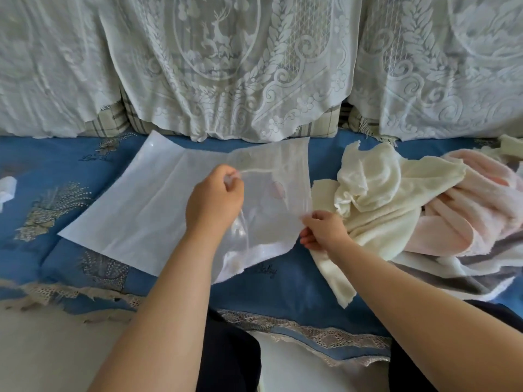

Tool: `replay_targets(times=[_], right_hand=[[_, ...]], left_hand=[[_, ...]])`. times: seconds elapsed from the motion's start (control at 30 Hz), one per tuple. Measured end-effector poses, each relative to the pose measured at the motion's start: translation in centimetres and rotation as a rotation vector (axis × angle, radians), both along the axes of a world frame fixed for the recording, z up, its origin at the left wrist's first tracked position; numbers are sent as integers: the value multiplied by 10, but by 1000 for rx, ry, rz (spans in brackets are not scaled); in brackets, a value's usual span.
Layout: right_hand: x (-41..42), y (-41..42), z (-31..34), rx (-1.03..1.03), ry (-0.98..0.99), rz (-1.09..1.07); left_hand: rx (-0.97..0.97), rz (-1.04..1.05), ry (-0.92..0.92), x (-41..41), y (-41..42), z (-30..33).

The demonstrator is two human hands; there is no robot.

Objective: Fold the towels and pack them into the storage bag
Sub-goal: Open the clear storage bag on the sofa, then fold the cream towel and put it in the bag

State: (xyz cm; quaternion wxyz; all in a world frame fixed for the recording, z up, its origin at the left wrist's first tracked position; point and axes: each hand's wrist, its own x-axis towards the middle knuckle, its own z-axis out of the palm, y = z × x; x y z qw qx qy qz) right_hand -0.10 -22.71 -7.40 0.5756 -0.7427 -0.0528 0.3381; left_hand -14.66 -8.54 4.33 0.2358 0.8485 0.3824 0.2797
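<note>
A large translucent white storage bag lies flat on the blue sofa seat, its open end toward the right. My left hand pinches the upper flap of the bag's opening and lifts it. My right hand pinches the lower right edge of the opening, spreading it. Just right of the bag lies a heap of unfolded towels: a cream towel on top, a pink towel behind it, and a white towel with grey stripes beneath.
The seat cover is blue with a lace trim along its front edge. White lace covers drape the sofa back cushions. A small white item lies at the far left. My dark-clothed knees are at the bottom.
</note>
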Motion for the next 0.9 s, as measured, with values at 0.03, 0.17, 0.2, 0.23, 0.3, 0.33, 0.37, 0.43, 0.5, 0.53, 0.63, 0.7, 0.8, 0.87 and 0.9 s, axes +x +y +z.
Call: replay_targets(times=[0.03,0.17,0.2,0.23,0.3,0.33,0.37,0.43,0.5,0.53,0.63,0.7,0.8,0.87,0.9], right_hand=[[1,1,-1,23,40,-30],[5,3,-3,75,205,-142],[5,5,-2,91,224,-149],[5,6,-2,103,240,-145],[4,8,0,152,287,-88],[4,8,1,200,319,-31],[4,8,4,246,332,41],[3,9,7,254,281,181],[0,11,9,162,146,264],[-1,12,8,96,34,287],[-2,13,4,-27,-367,371],[-4,10,3,-28,-437,472],[-8,4,2,-98,-410,593],[-9,2,5,-86,-403,502],[-8,0,9,-64,-413,424]], left_hand=[[-19,38,-142,-2,0,1],[186,22,-912,-11,-5,12],[266,-27,-861,-11,-6,11],[294,-86,-753,-10,-6,9],[220,-185,-468,-4,-4,2],[170,-204,-319,-1,-1,-3],[129,-213,-179,1,3,-8],[70,-195,24,5,9,-17],[58,-165,76,9,12,-22],[46,-155,53,12,13,-22],[-10,-137,-19,17,12,-22],[-29,-123,-47,18,8,-22],[-11,-93,-127,18,-2,-18],[42,-85,-213,18,-11,-14],[62,-96,-259,19,-17,-12]])
